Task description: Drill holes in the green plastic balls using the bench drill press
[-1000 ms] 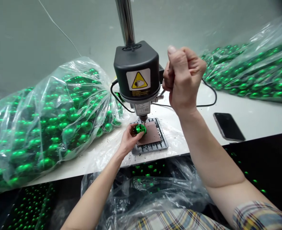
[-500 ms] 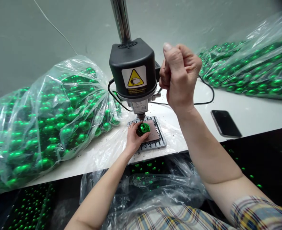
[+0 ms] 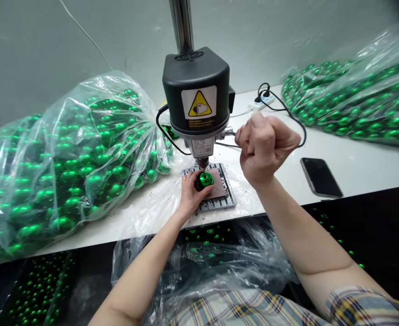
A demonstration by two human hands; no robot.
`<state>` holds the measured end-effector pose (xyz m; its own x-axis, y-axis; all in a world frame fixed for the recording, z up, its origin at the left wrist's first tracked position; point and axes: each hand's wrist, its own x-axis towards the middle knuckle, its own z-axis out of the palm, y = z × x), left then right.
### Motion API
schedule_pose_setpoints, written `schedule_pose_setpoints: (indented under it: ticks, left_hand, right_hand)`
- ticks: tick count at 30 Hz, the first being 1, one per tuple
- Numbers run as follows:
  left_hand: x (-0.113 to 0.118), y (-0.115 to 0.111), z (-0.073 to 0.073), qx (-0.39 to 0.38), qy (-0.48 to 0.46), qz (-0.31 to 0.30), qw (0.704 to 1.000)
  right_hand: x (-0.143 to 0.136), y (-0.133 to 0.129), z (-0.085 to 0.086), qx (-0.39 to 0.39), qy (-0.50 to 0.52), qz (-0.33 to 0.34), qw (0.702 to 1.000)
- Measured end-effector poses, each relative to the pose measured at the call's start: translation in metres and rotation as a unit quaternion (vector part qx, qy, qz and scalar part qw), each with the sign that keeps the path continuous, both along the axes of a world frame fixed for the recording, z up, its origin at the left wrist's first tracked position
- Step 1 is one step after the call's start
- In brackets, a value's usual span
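Observation:
A shiny green ball (image 3: 206, 180) rests on a pinkish pad (image 3: 219, 185) on the slotted metal base (image 3: 216, 204) of a bench drill press (image 3: 197, 95). My left hand (image 3: 192, 192) curls around the ball's left and near sides, thumb and fingers against it. Right above the ball is the drill chuck (image 3: 202, 163); the bit's tip is hard to make out. My right hand (image 3: 265, 149) is closed in a fist on the drill press lever (image 3: 229, 132), whose grip end is hidden inside the fingers. Dark shavings lie over the base.
Clear plastic bags full of green balls stand left (image 3: 84, 167) and right (image 3: 352, 99). A phone (image 3: 320, 177) lies near the table's front edge. A power strip (image 3: 262, 102) with black cords sits behind. Below the edge hangs an opened plastic bag (image 3: 226, 267) with green balls.
My right hand has come down with the lever, uncovering the power strip behind. My left hand still holds the green ball on the pad. The view has shifted slightly.

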<state>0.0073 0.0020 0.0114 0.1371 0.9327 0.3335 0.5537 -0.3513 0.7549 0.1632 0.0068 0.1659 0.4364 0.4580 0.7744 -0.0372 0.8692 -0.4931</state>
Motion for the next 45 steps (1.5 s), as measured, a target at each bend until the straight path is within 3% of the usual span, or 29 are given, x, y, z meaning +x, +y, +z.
schedule_pose_setpoints:
  ticks: [10, 21, 24, 27, 31, 32, 33, 35, 37, 38, 40, 42, 45]
  left_hand:
    - [0.0, -0.002, 0.0, 0.002, 0.002, 0.001, 1.0]
    - [-0.001, -0.002, -0.001, 0.012, -0.002, 0.0, 1.0]
    - [0.002, 0.0, -0.002, 0.001, -0.009, 0.006, 1.0]
    - [0.004, -0.003, 0.001, -0.014, -0.037, 0.017, 0.999]
    - [-0.011, -0.039, 0.025, -0.069, -0.051, 0.028, 0.996]
    - [-0.02, -0.053, 0.034, -0.097, -0.013, -0.005, 0.995]
    - [-0.03, -0.068, 0.044, -0.132, 0.045, -0.077, 0.987]
    - [-0.054, -0.091, 0.064, -0.205, 0.173, -0.238, 0.934]
    - [-0.076, -0.095, 0.08, -0.26, 0.241, -0.309, 0.883]
    - [-0.086, -0.087, 0.086, -0.269, 0.244, -0.298, 0.883]
    - [-0.1, -0.05, 0.091, -0.236, 0.195, -0.213, 0.928]
    - [-0.105, 0.007, 0.091, -0.138, 0.095, -0.084, 0.982]
    - [-0.092, 0.098, 0.085, -0.009, -0.005, 0.055, 0.998]
  right_hand:
    - [0.006, 0.004, -0.035, 0.119, -0.037, -0.007, 0.992]
    - [0.008, 0.008, -0.052, 0.216, -0.076, 0.009, 0.973]
    - [0.004, 0.007, -0.032, 0.155, -0.034, -0.005, 0.987]
    - [0.0, 0.013, 0.009, 0.038, 0.014, 0.013, 0.999]
    - [0.001, 0.027, 0.05, -0.079, 0.016, 0.07, 0.994]
    - [0.001, 0.029, 0.054, -0.09, 0.021, 0.082, 0.992]
    - [0.002, 0.03, 0.055, -0.095, 0.025, 0.093, 0.991]
    - [0.003, 0.03, 0.053, -0.088, 0.037, 0.109, 0.99]
    - [0.003, 0.029, 0.05, -0.077, 0.043, 0.114, 0.99]
    - [0.003, 0.028, 0.049, -0.073, 0.044, 0.114, 0.99]
    - [0.003, 0.026, 0.049, -0.073, 0.041, 0.113, 0.99]
    - [0.002, 0.025, 0.05, -0.076, 0.038, 0.11, 0.99]
    - [0.001, 0.024, 0.052, -0.071, 0.038, 0.103, 0.991]
